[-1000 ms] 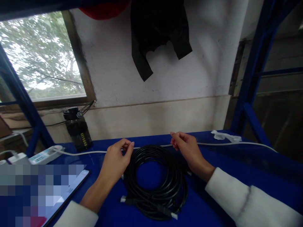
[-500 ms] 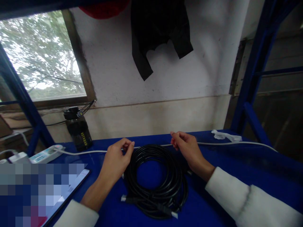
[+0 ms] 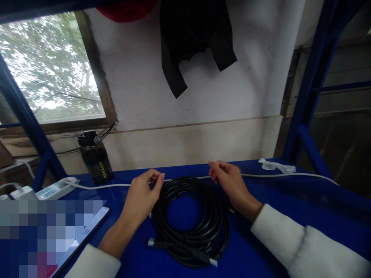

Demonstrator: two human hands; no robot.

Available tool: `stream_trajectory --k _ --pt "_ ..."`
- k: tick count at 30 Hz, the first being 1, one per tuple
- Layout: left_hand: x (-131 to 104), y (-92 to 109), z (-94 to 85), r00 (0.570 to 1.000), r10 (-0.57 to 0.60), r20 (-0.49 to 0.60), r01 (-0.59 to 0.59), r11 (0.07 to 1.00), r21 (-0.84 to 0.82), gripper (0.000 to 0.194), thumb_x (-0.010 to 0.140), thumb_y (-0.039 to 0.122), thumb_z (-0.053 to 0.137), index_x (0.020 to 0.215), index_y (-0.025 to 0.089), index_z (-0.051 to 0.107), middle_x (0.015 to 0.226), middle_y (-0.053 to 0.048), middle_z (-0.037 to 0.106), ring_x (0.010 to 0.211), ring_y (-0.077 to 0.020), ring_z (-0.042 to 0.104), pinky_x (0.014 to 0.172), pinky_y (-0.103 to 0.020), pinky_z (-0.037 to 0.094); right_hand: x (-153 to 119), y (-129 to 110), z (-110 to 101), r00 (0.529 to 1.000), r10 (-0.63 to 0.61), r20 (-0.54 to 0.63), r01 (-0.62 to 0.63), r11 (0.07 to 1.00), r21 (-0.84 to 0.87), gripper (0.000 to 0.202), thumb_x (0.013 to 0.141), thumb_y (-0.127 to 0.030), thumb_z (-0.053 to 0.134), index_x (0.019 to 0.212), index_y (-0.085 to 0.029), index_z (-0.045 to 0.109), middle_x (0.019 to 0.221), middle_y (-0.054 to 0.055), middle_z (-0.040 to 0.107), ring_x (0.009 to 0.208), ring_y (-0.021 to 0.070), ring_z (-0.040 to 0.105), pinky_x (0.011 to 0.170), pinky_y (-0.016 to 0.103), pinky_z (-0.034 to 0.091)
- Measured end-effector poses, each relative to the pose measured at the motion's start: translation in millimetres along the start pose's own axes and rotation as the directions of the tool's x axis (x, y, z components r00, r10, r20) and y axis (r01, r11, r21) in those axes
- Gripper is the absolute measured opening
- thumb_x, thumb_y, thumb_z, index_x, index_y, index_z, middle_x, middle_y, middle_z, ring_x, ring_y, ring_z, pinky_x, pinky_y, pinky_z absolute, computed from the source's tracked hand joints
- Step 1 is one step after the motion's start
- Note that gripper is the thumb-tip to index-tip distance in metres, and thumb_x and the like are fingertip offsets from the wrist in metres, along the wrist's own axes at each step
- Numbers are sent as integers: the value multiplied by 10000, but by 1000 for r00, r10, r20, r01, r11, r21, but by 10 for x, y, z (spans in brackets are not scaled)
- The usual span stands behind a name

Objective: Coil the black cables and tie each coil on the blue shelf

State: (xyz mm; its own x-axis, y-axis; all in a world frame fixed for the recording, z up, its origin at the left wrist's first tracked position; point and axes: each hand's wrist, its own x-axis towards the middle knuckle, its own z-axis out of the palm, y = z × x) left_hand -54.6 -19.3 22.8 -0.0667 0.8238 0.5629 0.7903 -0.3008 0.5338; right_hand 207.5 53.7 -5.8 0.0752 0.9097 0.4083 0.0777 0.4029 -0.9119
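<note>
A coil of black cable [image 3: 213, 220] lies on the blue tabletop [image 3: 261, 247]. Two of its flat metal-tipped plugs, apparently HDMI, show at the near side, one plug [image 3: 158, 243] pointing left and another plug [image 3: 205, 256] pointing right. Beside the coil's upper left edge is my left hand [image 3: 147, 189], its fingers curled and thumb against the index finger. My right hand [image 3: 227, 177] hovers at the upper right of the coil, fingers loosely folded and thumb resting against them. I see nothing held in either hand.
A dark water bottle [image 3: 97, 160] stands at the back left near a white power strip [image 3: 58, 188]. Its white cord [image 3: 101, 187] runs along the back of the table. A tablet-like screen [image 3: 87, 231] lies front left; crumpled white tissue [image 3: 276, 166] is back right. Blue frame posts [image 3: 307, 96] flank the table.
</note>
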Motion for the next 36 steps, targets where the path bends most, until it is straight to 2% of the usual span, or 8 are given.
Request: stream_trajectory --k 36 --pt "-7 4 -10 1000 7 2 -7 1000 19 254 985 390 585 845 226 719 770 -9 736 666 -189 627 686 -324 457 -8 -14 1 1000 -14 4 14 1000 -20 441 904 -537 660 609 -212 614 586 13 589 565 165 503 596 326 384"
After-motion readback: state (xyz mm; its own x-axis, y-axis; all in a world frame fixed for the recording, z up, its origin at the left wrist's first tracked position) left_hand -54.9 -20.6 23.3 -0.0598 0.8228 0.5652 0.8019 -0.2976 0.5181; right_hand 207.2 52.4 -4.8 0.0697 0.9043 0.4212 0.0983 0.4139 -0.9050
